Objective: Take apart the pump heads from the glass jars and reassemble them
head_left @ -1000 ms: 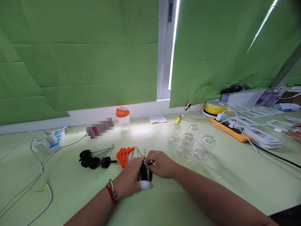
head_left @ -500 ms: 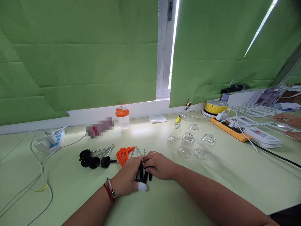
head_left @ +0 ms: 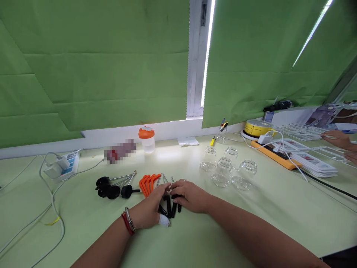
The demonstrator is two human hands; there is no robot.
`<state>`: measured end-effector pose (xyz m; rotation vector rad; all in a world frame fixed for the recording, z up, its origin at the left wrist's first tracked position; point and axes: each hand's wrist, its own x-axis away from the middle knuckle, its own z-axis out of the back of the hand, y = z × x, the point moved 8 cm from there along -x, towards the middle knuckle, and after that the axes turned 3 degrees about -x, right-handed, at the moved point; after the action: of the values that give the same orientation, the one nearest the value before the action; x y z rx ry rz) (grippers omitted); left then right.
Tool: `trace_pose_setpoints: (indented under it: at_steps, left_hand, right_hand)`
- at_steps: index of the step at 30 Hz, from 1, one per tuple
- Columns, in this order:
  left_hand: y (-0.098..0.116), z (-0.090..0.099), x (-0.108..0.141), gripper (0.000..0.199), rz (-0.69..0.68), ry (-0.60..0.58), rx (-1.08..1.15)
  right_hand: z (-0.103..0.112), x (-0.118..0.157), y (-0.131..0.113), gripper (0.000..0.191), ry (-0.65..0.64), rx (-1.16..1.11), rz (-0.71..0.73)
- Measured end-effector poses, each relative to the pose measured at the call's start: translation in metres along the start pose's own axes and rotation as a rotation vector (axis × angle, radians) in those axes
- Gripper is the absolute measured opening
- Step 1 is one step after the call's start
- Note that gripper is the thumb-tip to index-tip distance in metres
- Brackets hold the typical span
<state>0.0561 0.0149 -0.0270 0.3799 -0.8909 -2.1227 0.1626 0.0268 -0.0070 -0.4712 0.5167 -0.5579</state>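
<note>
Several black handle-like pieces (head_left: 169,207) lie on the pale green table between my hands. My left hand (head_left: 150,208), with a white wrap on its thumb, arches over their left side, thumb apart from the fingers. From the right, my right hand (head_left: 188,195) reaches over the upper ends, its fingers curled on the black pieces; its grip is partly hidden. Orange angled pieces (head_left: 147,184) and thin metal rods (head_left: 164,178) lie just beyond my left hand. Further left are round black parts (head_left: 113,192) with metal rods.
Several glass jars (head_left: 221,173) stand to the right. An orange-lidded cup (head_left: 147,139) is at the back. An orange power strip (head_left: 276,155), cables and white printed cards (head_left: 315,163) lie at the right, where another person's hands (head_left: 337,140) show. A white power strip (head_left: 69,167) sits left.
My left hand has shifted slightly left, its thumb drawn back, and more of the black pieces shows. My right hand has barely moved. The other person's hands have moved at the far right.
</note>
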Motion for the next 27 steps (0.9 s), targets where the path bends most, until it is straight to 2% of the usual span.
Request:
trace_pose_setpoints:
  at_steps: [3,6,11,16,21,27]
  left_hand:
    - [0.002,0.0,0.0,0.098,-0.018,0.005,-0.004]
    - [0.004,0.004,0.001,0.092,-0.041,0.03,-0.12]
    - [0.0,0.008,0.004,0.082,0.002,0.012,-0.251]
    - [-0.001,0.013,0.005,0.073,0.01,0.035,-0.249]
    - [0.003,0.009,0.004,0.059,-0.048,0.042,-0.241]
    - [0.004,0.002,0.0,0.054,-0.086,0.066,-0.225]
  right_hand:
    - [0.0,0.0,0.002,0.023,-0.004,0.001,-0.026]
    - [0.002,0.0,0.006,0.022,0.014,0.031,-0.055]
    - [0.004,0.001,0.013,0.022,0.018,0.059,-0.12]
    - [0.002,0.003,0.017,0.021,-0.009,0.045,-0.151]
    - [0.002,0.0,0.016,0.018,-0.005,0.026,-0.141]
    - [0.003,-0.002,0.02,0.017,0.044,0.026,-0.118]
